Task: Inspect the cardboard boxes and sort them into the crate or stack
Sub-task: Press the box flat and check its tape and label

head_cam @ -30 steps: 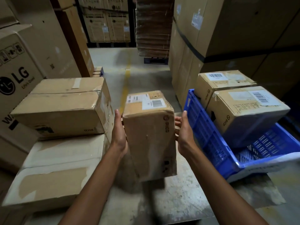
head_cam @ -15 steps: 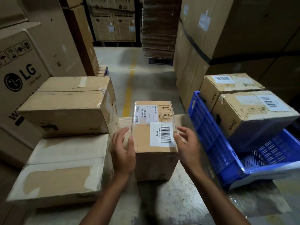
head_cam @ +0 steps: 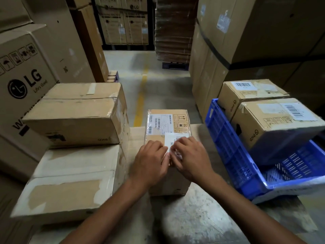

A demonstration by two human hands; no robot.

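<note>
Your L hand (head_cam: 149, 161) and R hand (head_cam: 191, 157) are touching barcode label (head_cam: 175, 137) atop box (head_cam: 168, 185), fingers bent, pinch vs press unclear, "pico" carton (head_cam: 274, 127) sitting in blue crate (head_cam: 226, 147).

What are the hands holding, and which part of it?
Both the left hand and right hand lie on the white barcode label atop the small brown cardboard box; motion blur hides whether they pinch it or only press it.

Single view, head-worn, wide-angle. Faces forward and steeply down, near above the labelled box (head_cam: 168, 120). Blue crate (head_cam: 226, 143) lies right of that box, aisle floor (head_cam: 158, 81) beyond it.
</note>
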